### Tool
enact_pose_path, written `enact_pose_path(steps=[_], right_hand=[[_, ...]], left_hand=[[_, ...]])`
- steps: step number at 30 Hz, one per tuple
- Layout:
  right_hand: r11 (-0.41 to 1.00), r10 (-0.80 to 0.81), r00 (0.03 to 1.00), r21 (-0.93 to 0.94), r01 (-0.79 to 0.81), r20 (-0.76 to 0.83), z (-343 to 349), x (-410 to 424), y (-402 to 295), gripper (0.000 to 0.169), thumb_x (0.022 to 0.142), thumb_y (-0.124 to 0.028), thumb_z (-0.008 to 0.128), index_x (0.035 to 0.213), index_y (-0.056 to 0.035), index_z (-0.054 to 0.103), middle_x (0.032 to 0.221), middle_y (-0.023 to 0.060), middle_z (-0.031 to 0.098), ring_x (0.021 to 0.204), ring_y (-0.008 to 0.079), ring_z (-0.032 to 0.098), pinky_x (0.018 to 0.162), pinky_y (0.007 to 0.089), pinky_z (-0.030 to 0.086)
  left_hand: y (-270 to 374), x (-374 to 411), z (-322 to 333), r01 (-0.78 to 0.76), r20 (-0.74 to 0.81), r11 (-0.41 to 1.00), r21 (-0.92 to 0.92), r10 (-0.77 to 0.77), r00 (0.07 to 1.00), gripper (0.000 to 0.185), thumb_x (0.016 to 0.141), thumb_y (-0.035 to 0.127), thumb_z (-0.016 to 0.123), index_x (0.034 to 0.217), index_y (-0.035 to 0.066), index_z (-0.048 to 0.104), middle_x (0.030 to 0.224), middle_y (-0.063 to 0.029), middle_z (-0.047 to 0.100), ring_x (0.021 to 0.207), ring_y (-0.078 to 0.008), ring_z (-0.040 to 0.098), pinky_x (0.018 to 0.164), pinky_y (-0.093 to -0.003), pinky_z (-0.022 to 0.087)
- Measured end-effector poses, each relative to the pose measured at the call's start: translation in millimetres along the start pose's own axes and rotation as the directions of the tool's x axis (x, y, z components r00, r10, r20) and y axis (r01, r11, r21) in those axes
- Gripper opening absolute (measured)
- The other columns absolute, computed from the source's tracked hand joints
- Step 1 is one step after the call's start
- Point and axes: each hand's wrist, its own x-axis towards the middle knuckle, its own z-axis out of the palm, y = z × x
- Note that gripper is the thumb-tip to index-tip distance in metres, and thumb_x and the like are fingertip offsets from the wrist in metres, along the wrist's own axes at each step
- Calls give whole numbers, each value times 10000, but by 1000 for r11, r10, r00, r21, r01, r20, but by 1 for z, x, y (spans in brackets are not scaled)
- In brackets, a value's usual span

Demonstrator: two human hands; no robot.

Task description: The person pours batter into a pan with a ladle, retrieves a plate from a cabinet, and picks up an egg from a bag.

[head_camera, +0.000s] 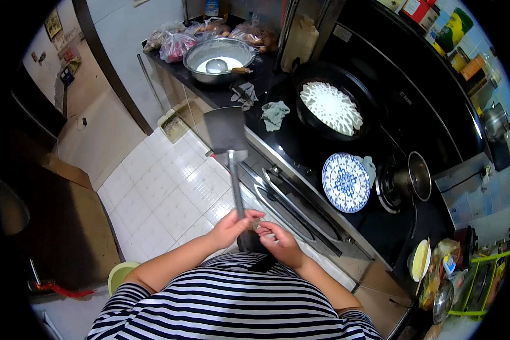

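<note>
A wide turner with a flat metal blade and a long handle slants upward from my left hand, which grips it low on the handle. Close beside it, the fingertips of my right hand pinch a small pale item at the left fingers; what it is cannot be made out. Ahead to the right, a black wok on the stove holds a thin white layer of batter with a lacy edge. A blue-and-white patterned plate lies nearer on the stovetop.
A steel bowl of white batter with a ladle stands on the back counter by bagged food. Crumpled cloths lie left of the wok. A small pot sits at right, beyond it a yellow bowl with chopsticks.
</note>
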Motion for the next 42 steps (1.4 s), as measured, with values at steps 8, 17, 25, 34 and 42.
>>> enact_pose_path(steps=[8, 17, 25, 34, 42], right_hand=[[976, 19, 945, -198, -88, -325, -61, 102, 2, 257, 777, -109, 529, 1015, -17, 513, 791, 114, 564, 692, 205, 561, 637, 313, 454], [709, -368, 835, -704, -33, -410, -130, 220, 17, 333, 759, -135, 556, 1067, -18, 505, 930, 180, 567, 811, 350, 558, 682, 392, 458], [536, -252, 898, -825, -181, -360, -136, 266, 21, 344, 800, -196, 538, 1101, -33, 511, 859, 148, 525, 797, 333, 520, 635, 403, 437], [418, -205, 788, -780, -466, -581, -97, 297, 1, 291, 787, -136, 536, 1033, 20, 522, 884, 186, 492, 848, 357, 464, 744, 437, 377], [442, -189, 549, -570, -693, -814, -61, 309, 13, 186, 758, -108, 567, 884, 6, 492, 777, 178, 469, 739, 357, 461, 660, 435, 366]], left_hand=[[20, 103, -51, 173, 81, 812, 557, -260, 962, 468, 910, 250, 413, 1316, 54, 288, 1277, -133, 390, 1123, -221, 424, 937, -322, 341], [29, 107, -147, 402, -441, 902, 159, -300, 846, 286, 907, 193, 430, 1136, 30, 483, 1088, -67, 554, 1004, -149, 504, 849, -276, 400], [70, 158, -266, 242, -582, 963, 119, -130, 803, 246, 895, 188, 437, 1064, 30, 520, 1016, -61, 587, 925, -146, 541, 796, -295, 423], [194, 334, -475, -100, -511, 935, 341, 274, 815, 217, 896, 166, 453, 1013, 6, 539, 941, -62, 589, 854, -131, 547, 752, -262, 440], [212, 508, -654, 273, -444, 594, 756, 159, 882, 199, 826, 149, 494, 907, 9, 610, 806, -59, 615, 719, -127, 545, 674, -267, 438]])
